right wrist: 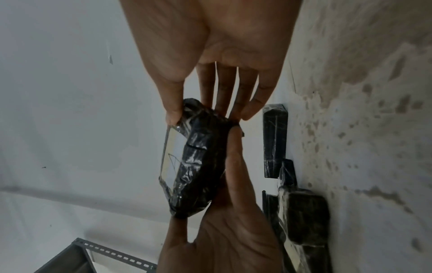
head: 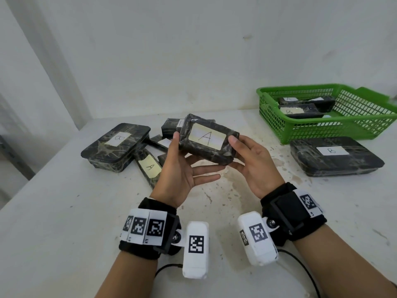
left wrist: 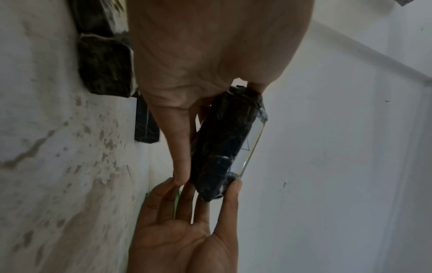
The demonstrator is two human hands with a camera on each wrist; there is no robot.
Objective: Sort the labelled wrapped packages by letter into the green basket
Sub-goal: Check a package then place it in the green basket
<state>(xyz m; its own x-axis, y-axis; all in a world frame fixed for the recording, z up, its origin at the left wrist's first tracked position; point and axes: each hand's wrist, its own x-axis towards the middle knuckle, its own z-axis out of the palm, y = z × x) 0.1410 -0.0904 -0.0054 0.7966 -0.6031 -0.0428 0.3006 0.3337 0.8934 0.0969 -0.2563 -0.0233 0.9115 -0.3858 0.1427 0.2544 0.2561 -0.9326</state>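
Both hands' grip (head: pixel 207 155) (palms up), package A (head: pixel 209 139)

Under the hands a stained white table (head: pixel 214 203), straight ahead of them a plain white wall (head: pixel 193 50), and low off to their left a grey perforated metal shelf frame (right wrist: pixel 98 253).

The A package (head: pixel 207 139) sits up off the tabletop (head: pixel 64 201) in a two-handed grip, left hand (head: pixel 180 168) at its left end, right hand (head: pixel 255 166) at its right. Left of and behind the grip lies a cluster of packages (head: pixel 120 145). To its right a B package (head: pixel 335 155) lies on the tabletop, with the basket (head: pixel 322 130) behind that holding more packages.
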